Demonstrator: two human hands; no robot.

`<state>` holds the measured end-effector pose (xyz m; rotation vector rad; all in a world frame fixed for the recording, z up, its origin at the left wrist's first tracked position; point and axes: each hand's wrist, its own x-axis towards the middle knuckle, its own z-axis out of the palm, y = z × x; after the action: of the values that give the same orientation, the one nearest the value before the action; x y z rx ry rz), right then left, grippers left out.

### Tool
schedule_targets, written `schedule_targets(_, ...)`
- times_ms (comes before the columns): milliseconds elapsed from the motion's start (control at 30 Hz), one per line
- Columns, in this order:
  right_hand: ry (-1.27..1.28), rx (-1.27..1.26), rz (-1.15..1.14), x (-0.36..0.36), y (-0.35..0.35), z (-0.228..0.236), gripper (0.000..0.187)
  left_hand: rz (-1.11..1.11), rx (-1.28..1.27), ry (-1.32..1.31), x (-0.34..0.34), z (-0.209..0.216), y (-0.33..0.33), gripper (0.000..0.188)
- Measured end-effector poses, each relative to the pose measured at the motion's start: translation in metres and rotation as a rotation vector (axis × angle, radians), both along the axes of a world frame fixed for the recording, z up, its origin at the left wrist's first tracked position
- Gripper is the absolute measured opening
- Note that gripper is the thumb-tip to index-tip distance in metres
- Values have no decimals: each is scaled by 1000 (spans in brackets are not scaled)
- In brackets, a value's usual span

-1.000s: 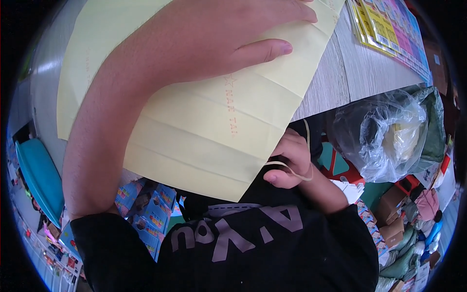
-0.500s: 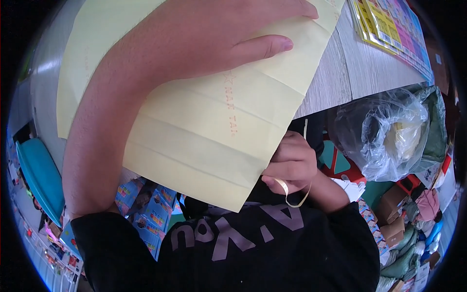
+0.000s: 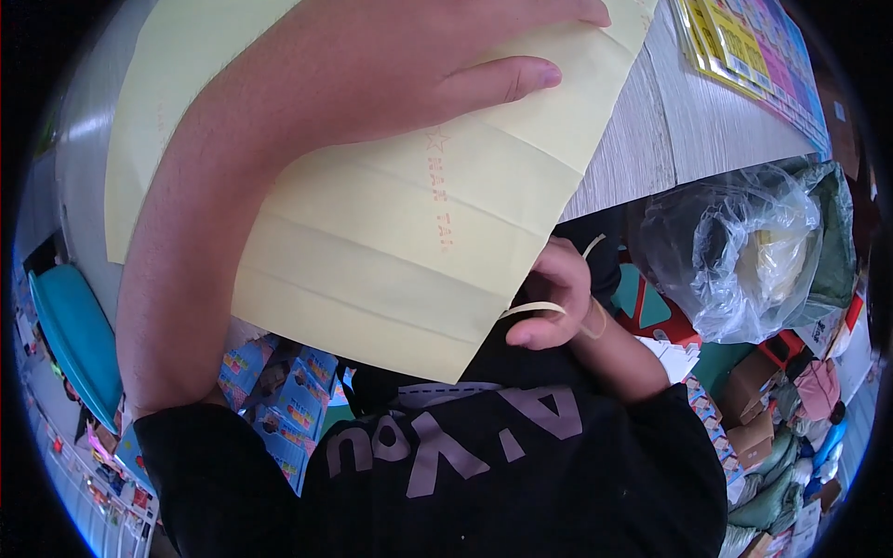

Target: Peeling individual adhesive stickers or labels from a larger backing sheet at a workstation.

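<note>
1. Far to the left of the left grip (image 3: 446,60), a teal tub (image 3: 70,335) is seen.
2. Under the left grip, a yellow sheet (image 3: 372,260) is spread on the table (image 3: 642,149); its lower corner is left overhanging, perhaps so the edge can be reached.
3. The left grip is laid flat and open, thumb apart, probably so that the sheet is pinned against sliding.
4. Below it and to the right, the right grip (image 3: 563,284) is curled at the sheet's edge. A pale strip (image 3: 539,306) is curved over its thumb; whether it is clamped cannot be told, some fingertips being hidden.
5. Right of the right grip, a clear bag (image 3: 698,270) is seen; above that, packs (image 3: 744,56) are stacked, likely so the sheet has room.
</note>
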<state>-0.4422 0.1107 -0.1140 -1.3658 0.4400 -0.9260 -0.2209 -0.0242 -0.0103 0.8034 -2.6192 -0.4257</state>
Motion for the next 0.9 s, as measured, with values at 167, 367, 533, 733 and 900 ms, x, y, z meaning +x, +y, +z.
schedule_targets(167, 7, -20, 81, 1, -1, 2, 20, -13, -30, 0, -1, -5, -2, 46)
schedule_targets(367, -60, 6, 104, 4, -7, 7, 12, -1, -64, 7, 0, -6, -2, 44)
schedule_targets(533, -91, -79, 28, 7, -7, 13, 9, -14, -20, 59, 3, -2, -2, 43)
schedule_targets(733, 80, -271, -98, 4, -7, 19, 11, 63, -15, 40, 9, -5, -9, 42)
schedule_targets(900, 2, -3, 10, 5, -5, 15, 18, 88, -12, 16, 8, -3, -8, 42)
